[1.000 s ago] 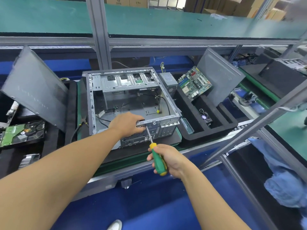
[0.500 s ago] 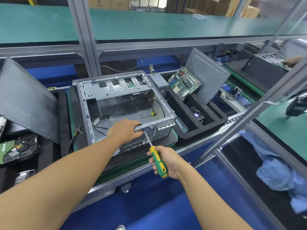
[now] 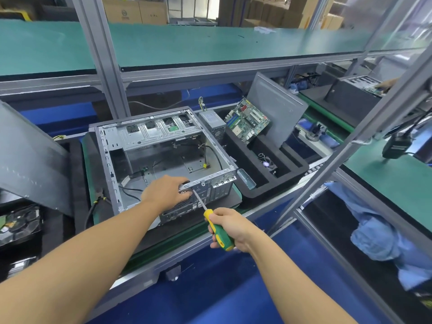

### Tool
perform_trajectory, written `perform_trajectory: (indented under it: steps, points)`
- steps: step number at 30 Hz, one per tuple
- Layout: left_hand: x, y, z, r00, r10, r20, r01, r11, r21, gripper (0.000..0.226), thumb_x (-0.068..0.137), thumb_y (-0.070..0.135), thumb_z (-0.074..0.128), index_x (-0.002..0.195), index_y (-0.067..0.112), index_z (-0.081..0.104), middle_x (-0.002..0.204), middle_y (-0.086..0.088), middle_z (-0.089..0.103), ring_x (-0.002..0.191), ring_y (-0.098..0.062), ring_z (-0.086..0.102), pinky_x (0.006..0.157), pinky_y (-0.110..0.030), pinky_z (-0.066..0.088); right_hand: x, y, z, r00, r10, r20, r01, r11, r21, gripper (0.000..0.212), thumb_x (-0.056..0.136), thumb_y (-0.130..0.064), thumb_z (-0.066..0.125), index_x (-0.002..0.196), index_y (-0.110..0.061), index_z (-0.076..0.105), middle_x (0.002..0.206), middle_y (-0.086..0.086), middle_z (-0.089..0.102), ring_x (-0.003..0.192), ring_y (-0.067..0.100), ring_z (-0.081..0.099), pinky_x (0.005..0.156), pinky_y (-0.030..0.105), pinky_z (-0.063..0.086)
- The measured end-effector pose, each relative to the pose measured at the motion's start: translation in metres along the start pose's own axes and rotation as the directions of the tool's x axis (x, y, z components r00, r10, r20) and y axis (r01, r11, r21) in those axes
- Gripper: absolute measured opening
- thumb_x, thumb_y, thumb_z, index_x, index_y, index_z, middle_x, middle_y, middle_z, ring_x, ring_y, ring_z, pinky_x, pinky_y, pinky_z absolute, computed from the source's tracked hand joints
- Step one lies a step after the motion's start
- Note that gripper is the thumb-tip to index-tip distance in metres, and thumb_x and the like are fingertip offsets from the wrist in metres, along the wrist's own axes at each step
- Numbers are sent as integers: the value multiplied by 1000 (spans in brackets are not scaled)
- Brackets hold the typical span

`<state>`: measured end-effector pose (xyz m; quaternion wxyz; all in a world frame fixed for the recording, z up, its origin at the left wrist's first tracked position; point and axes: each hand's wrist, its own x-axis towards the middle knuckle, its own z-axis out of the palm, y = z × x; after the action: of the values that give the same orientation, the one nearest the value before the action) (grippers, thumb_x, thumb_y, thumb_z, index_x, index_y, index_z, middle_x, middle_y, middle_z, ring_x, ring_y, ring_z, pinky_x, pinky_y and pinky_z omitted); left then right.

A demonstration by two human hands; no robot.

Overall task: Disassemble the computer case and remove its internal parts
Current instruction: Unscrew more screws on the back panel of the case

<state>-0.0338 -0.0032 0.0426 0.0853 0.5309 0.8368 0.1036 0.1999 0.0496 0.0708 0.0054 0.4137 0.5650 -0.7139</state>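
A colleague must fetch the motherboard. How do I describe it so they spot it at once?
Right of the open computer case sits a black foam tray. The motherboard leans in its far slot: the only green circuit board there, between a grey power supply and a grey panel.

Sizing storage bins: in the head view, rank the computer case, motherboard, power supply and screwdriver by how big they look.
1. computer case
2. motherboard
3. power supply and screwdriver: unsure; the screwdriver is long but thin, and nearer the camera.
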Motion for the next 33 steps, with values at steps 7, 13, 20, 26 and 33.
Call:
perform_trajectory:
  steps: [7,13,20,26,33]
  points:
    - [1,-1,1,1000,-18,-1,18,1000,-1,54,89,66,54,138,42,51,112,2,70,83,-21,64,62,-29,43,-6,1,-4,999,-24,-24,23,998,-56,14,101,-35,55,105,-21,56,91,8,56,51,16,56,51,31,53]
    - [3,-5,5,1000,-16,-19,16,1000,11,50,88,68,54,132,44,55,102,4,70,68,-16,51,55,-28,40,-5,-7,0,994,96,52,-99,993,58,33,102,-31,38,106,-9,62,73,4,66,47,16,50,46,23,42]
    - [2,-4,4,999,7,-52,-7,1000,0,46,88,66,57,127,42,60,96,4,71,74,-19,59,62,-29,44,-9,-8,1,994,92,65,-92,996,-4,29,101,-22,36,111,-9,60,77,3,68,53,15,52,49,26,46]
    - [0,-2,2,998,3,-56,-3,1000,3,52,88,65,57,133,39,57,103,0,72,86,-23,66,65,-30,44,-6,-2,-4,1000,-11,22,13,997,-81,24,103,-23,44,115,-10,59,83,4,68,56,18,52,49,28,45]
    - [0,-2,1,999,-11,-41,12,999,33,54,89,65,55,135,38,56,99,-2,71,81,-22,63,70,-33,51,-2,8,-6,994,-66,-91,56,993,-106,11,98,-23,59,108,-21,60,84,4,58,67,18,52,57,33,55]
